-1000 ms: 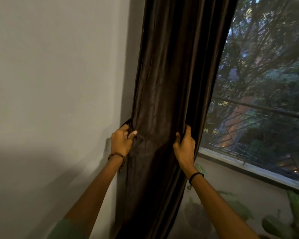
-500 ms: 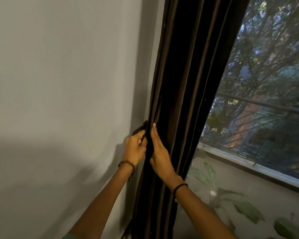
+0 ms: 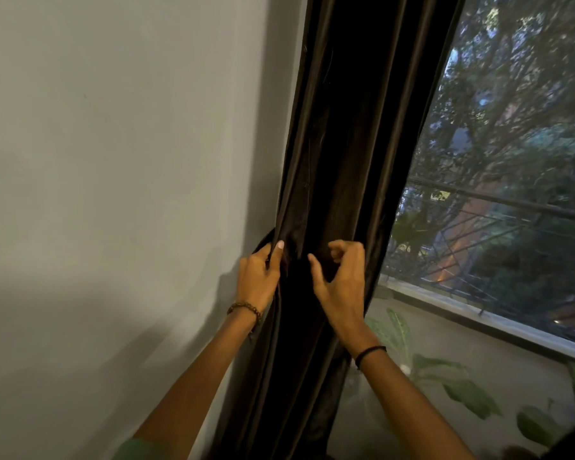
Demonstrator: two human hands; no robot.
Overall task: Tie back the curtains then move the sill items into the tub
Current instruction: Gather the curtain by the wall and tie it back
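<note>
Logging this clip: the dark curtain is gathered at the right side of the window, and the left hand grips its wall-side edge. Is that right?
Not quite. The head view shows the curtain gathered at the left side of the window, next to the wall. The left hand does grip its wall-side edge.

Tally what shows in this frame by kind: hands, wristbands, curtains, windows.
Hands: 2, the left hand gripping a fold of the curtain, and the right hand with fingers curled in front of it
Wristbands: 2, a beaded bracelet on the left wrist and a black band on the right
Curtains: 1, the dark brown curtain
Windows: 1, the window
Total: 6
</note>
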